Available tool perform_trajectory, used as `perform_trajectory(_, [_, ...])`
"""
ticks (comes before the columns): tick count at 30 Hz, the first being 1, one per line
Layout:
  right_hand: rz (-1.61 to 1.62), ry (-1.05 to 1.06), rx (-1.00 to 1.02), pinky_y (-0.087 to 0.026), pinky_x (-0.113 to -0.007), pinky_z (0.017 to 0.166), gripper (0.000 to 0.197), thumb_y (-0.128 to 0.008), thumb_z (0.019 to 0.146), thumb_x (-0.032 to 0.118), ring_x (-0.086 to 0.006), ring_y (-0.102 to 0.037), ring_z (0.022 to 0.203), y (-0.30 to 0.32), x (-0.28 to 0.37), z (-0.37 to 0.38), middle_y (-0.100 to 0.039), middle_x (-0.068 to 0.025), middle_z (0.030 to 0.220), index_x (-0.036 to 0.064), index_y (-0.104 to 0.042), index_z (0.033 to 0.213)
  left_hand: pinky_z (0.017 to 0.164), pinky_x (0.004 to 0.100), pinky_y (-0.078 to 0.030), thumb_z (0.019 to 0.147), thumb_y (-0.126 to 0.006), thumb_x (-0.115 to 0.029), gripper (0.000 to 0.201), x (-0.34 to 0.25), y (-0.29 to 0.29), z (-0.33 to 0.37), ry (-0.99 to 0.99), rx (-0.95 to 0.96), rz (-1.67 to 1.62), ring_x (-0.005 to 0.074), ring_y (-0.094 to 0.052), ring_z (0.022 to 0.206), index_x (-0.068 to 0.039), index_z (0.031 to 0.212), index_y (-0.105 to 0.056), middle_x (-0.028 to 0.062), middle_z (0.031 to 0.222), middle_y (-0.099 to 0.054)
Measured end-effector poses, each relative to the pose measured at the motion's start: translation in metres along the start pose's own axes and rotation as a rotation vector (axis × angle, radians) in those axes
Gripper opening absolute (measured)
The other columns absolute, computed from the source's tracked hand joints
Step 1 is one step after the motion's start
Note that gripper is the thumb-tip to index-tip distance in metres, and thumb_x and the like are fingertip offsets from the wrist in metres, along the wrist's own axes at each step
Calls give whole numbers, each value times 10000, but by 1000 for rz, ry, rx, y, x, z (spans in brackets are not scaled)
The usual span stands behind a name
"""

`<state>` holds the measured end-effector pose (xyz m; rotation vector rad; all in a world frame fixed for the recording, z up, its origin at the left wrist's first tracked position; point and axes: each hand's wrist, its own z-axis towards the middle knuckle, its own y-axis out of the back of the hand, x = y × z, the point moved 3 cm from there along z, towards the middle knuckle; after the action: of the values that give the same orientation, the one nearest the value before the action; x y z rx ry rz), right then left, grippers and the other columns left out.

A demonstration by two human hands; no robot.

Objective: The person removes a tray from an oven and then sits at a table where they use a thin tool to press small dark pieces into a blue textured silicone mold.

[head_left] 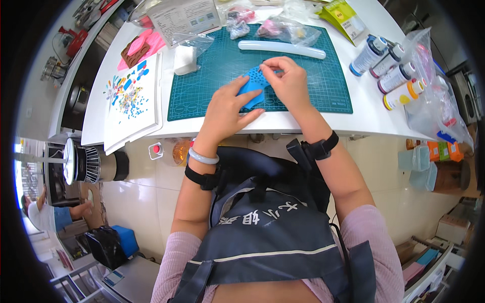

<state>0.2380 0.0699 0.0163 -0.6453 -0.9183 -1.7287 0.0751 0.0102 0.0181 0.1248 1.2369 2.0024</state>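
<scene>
My left hand (227, 108) grips a thin blue sheet (251, 92) dotted with small holes in its upper part, fingers over it and thumb at its lower edge. The fingers of my right hand (288, 81) are pinched together at the sheet's upper right side; whatever they hold is too small to make out. Both hands are above the near part of a green cutting mat (197, 98). Beyond them a translucent white rolling pin (283, 49) lies across the mat.
Left of the mat, a white board (131, 126) bears several small coloured pieces, with a brown mould (135, 52) behind it. A bag holding a white block (185, 60) rests on the mat's left edge. Bottles (396, 78) and a clear plastic bag (422, 96) stand at right.
</scene>
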Motion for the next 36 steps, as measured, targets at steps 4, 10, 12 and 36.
perform_trajectory(4, [27, -59, -42, -546, -256, 680, 151, -706, 850, 109, -132, -677, 787, 5, -8, 2, -707, -86, 893, -14, -704, 937, 955, 438, -444, 762, -753, -328, 391, 1, 1, 1, 4, -4, 20, 375, -563, 1146, -135, 1099, -705, 213, 1260, -577])
perform_trajectory(10, [123, -87, 124, -520, -233, 663, 141, -701, 854, 110, -110, -660, 777, 0, -9, 0, -713, -57, 876, 10, -719, 953, 902, 388, -471, 755, -767, -216, 323, 11, 2, 0, 103, -87, -169, 354, -595, 1051, -74, 1032, -682, 194, 1181, -603])
perform_trajectory(12, [139, 25, 141, -526, -266, 657, 135, -714, 824, 137, -165, -667, 757, -3, 0, -5, -708, -69, 881, 37, -730, 914, 850, 358, -480, 746, -763, -96, 303, 16, 4, 2, 173, -237, -275, 328, -603, 978, -16, 999, -615, 167, 1066, -614])
perform_trajectory(36, [-1055, 34, 197, -556, -431, 659, 123, -572, 846, 140, -315, -682, 808, 19, 3, 4, -673, -131, 841, 45, -648, 865, 756, 292, -499, 765, -726, -3, 239, 26, 28, -14, 292, -569, -145, 218, -647, 811, -21, 1000, -684, 108, 898, -665])
